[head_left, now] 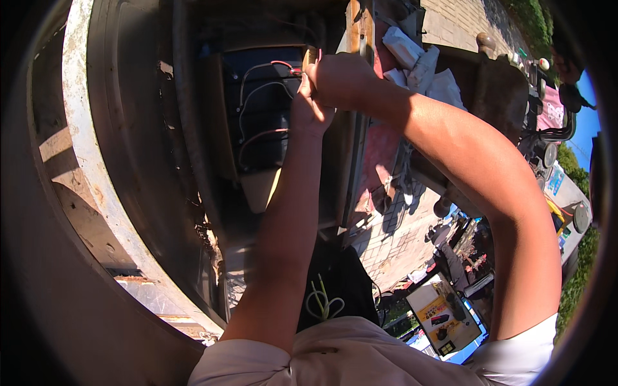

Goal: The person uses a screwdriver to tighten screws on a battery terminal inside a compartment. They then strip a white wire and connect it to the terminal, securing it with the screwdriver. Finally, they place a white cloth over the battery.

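Note:
Both arms reach up to the top middle, where my hands meet above the right edge of an open compartment. My left hand [313, 110] is closed, its fingertips pinching a red wire [283, 63]. Against it, my right hand [341, 78] is closed in a fist; what it grips is mostly hidden, with a yellowish strip [309, 56] showing beside its knuckles. Left of the hands, black batteries [261, 119] sit in a box [226, 122]. Thin grey wires [242, 93] and another reddish wire [269, 132] loop over them.
A pale, rust-stained metal rail [87, 141] curves along the left. Rusty metal post [359, 35] stands right of the compartment. White crumpled bags [421, 64] lie beyond it on reddish material. Lower right are a printed carton [443, 312] and clutter on paving [393, 248].

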`<state>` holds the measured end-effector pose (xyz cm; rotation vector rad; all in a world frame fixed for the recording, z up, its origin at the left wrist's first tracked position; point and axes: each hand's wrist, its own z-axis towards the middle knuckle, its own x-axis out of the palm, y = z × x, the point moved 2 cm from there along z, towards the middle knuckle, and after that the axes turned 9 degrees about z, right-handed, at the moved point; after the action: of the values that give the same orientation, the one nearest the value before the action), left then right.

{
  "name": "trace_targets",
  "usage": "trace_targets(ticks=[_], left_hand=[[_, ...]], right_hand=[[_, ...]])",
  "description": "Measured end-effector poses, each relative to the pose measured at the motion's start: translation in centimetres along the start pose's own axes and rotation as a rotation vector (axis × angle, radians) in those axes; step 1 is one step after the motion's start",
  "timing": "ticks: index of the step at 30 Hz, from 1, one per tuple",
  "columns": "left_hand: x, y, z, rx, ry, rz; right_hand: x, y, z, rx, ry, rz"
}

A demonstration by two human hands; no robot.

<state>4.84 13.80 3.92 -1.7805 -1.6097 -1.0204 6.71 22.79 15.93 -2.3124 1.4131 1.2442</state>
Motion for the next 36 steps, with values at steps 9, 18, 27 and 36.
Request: trace_targets(ticks=[9,18,27,36], left_hand=[[-1.6,-5.3,-0.1,0.226,0.118,1.403],[7.4,4.4,-14.0,-0.257,0.12,1.359],[14.2,19.3,1.0,1.042,0.87,2.815],[12.7,16.9,-7.2,0.648,0.493,2.855]], right_hand=[[-0.9,2.6,-1.3,0.246,-0.1,0.196],[9.9,0.6,-21.4,0.333,-0.708,1.257],[24.1,-4.3,-35.8,0.893,-0.611,1.773],[27.2,-2.5,-39.5,0.873,-0.595,1.766]])
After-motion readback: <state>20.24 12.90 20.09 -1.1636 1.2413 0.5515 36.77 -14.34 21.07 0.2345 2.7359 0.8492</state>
